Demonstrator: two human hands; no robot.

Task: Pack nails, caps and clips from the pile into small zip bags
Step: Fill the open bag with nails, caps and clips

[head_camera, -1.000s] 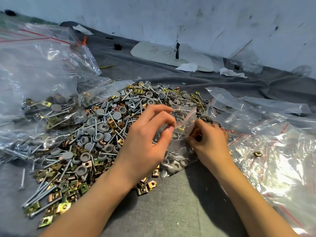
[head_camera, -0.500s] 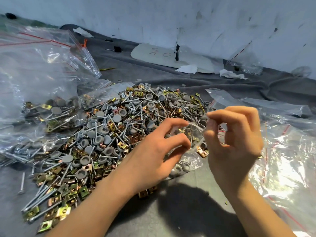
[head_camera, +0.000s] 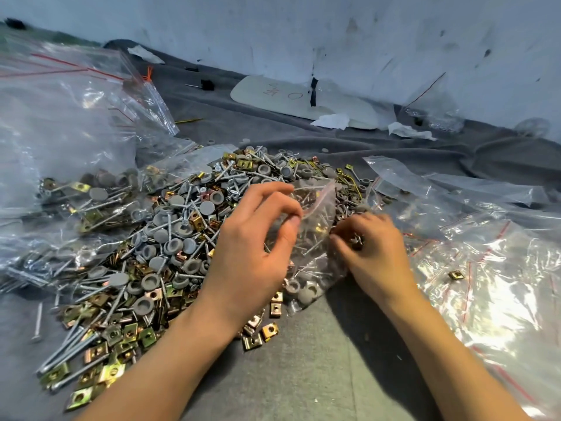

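A big pile [head_camera: 170,238] of long nails, grey round caps and brass square clips covers the grey cloth at centre-left. A small clear zip bag [head_camera: 312,247] with a red seal line stands in front of it, holding nails, clips and several grey caps at its bottom. My left hand [head_camera: 252,253] pinches the bag's open top edge between thumb and forefinger. My right hand [head_camera: 373,253] is low at the bag's right side, fingers curled and pinching small metal pieces against the pile's edge.
Filled zip bags [head_camera: 69,165] are heaped at the left. Empty zip bags [head_camera: 485,253] lie spread at the right, one brass clip [head_camera: 455,275] on them. A white board [head_camera: 303,98], paper scraps and a wall are at the back. Loose clips [head_camera: 261,332] lie near my left wrist.
My right hand, raised beside the bag half a second ago, has dropped to the pile's edge at the bag's right. My left hand keeps hold of the bag, which now stands more upright.
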